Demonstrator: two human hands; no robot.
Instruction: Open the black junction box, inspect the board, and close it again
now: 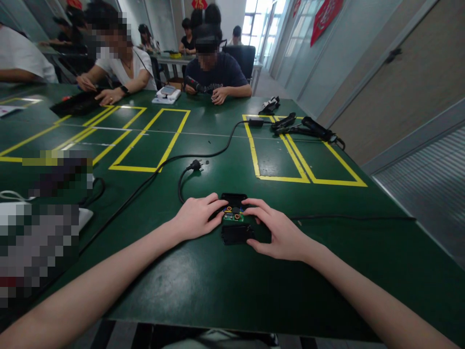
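A small green circuit board (233, 216) with copper-wound coils lies in front of me, between two halves of a black plastic case. The upper case half (234, 198) sits just beyond the board; the lower case half (237, 234) lies on the near side. My left hand (199, 215) pinches the board's left end between thumb and fingers. My right hand (278, 228) is spread, its fingertips touching the board's right end and the upper case half. Its thumb rests at the right edge of the lower case half. Fingertips partly hide both ends of the board.
A power cord with a black plug (196, 165) curls beyond my left hand. A long black cable (181, 156) crosses the green table (174, 286). Black tool parts (308, 128) lie at the far right among yellow tape outlines. Co-workers (218, 72) sit opposite.
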